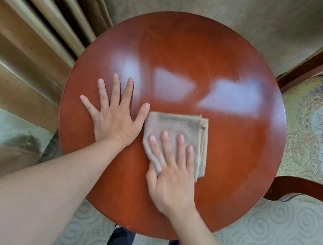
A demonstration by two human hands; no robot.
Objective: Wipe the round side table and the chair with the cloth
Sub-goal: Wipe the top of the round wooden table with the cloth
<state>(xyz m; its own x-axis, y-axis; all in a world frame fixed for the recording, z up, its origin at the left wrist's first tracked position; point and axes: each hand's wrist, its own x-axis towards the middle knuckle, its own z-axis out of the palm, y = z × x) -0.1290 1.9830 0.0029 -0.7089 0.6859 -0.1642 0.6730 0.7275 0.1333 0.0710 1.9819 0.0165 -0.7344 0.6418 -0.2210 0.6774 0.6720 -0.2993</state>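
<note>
A round, glossy reddish-brown side table (218,47) fills the middle of the head view. A folded beige cloth (181,125) lies flat on its near middle. My right hand (170,179) presses down on the cloth, fingers spread over it and the thumb tucked along its left edge. My left hand (114,116) lies flat on the bare tabletop just left of the cloth, fingers apart, thumb tip touching the cloth's corner. At the right edge stands the chair (307,128), with a floral padded seat and a dark wooden frame.
Brown and beige curtains (26,63) hang at the left, close to the table's rim. A beige wall (226,10) is behind the table. Pale patterned carpet (270,228) covers the floor. My dark trouser legs (121,241) show under the near rim.
</note>
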